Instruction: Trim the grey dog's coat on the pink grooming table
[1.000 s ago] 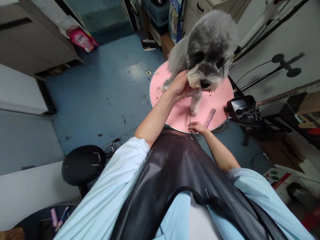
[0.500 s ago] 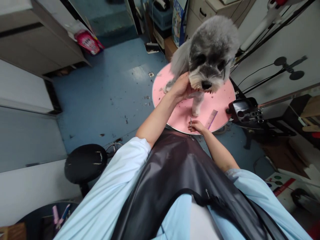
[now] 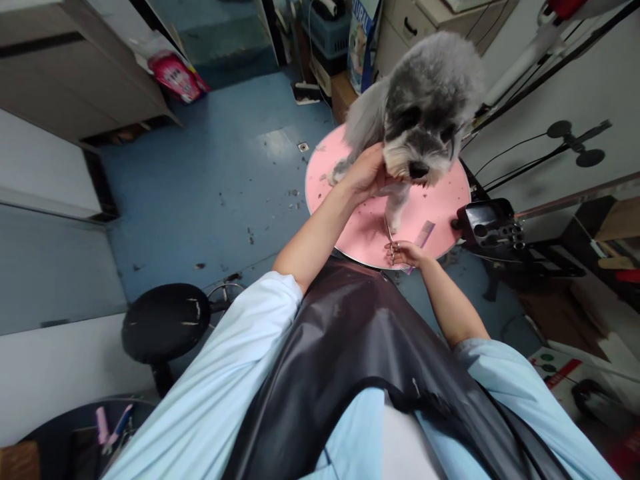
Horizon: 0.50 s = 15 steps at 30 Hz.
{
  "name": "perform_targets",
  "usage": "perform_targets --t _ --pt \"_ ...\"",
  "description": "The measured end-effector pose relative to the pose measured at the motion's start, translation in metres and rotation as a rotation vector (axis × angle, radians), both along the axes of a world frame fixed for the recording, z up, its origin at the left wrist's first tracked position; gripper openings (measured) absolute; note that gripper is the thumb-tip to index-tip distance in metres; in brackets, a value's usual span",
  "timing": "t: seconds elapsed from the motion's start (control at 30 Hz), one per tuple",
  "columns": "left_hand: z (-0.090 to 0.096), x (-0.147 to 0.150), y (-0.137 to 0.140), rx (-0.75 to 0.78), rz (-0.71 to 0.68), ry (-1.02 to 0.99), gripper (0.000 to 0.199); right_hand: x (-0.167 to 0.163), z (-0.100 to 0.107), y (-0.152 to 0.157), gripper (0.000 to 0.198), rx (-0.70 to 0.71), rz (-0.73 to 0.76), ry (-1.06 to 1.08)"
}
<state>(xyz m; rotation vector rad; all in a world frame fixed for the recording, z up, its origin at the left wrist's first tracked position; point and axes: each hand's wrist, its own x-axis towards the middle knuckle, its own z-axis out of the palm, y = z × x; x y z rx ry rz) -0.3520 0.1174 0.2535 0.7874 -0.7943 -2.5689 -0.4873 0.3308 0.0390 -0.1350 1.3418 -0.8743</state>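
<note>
A grey dog (image 3: 435, 87) with a pale muzzle stands on a round pink table (image 3: 325, 167), facing me. My left hand (image 3: 369, 175) is closed under its chin and jaw, the fingertips partly hidden by the fur. In my right hand (image 3: 406, 254) are slim metal scissors (image 3: 390, 235), with fingers at the handle loops and the blades pointing up near the dog's front paw. A purple comb (image 3: 425, 233) lies flat on the table, partly covered by my right hand. Bits of cut hair are scattered over the pink surface.
A black tool holder (image 3: 487, 223) is fixed at the table's right edge. A black stool (image 3: 167, 323) stands on the blue floor (image 3: 215, 173) at left. At lower left, a dark tray (image 3: 55, 433) carries pink and blue-handled tools. A pet food bag (image 3: 360, 47) stands behind the dog.
My right hand has moved slightly right with the scissors, whose blades now tilt to the left, and covers more of the comb. The dog's head has shifted a little right; my left hand stays under it.
</note>
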Motion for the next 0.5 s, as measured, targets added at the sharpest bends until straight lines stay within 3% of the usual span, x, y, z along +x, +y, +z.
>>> perform_targets --t 0.23,0.37,0.5 --pt "-0.006 -0.004 -0.006 -0.076 -0.012 0.036 0.025 0.001 -0.003 -0.002 0.021 0.029 0.097 0.066" --pt "-0.031 -0.002 -0.015 -0.103 -0.060 0.091 0.021 0.014 -0.011 0.013 0.027 0.030 0.266 0.239" --pt "-0.060 0.009 -0.010 -0.102 -0.172 0.083 0.028 0.012 -0.010 0.036 0.019 0.151 0.260 0.572"
